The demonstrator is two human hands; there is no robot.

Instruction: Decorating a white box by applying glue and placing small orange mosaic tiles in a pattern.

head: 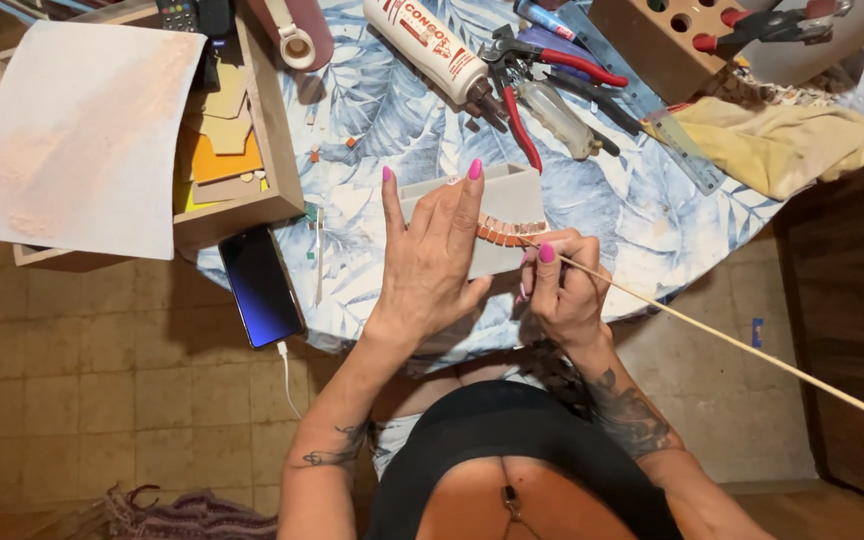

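1. Your left hand (430,262) lies flat and open on a small pale grey box (512,205) at the near edge of the table (372,110), steadying it.
2. Your right hand (564,290) pinches a long thin wooden stick (732,340), its tip touching a short row of small orange mosaic tiles (500,232) on the box.
3. By my judgement, the work is early: only that one curved row is laid, and most of the box's face is bare.
4. Loose tile chips (317,155) lie scattered on the leaf-patterned cloth nearby.
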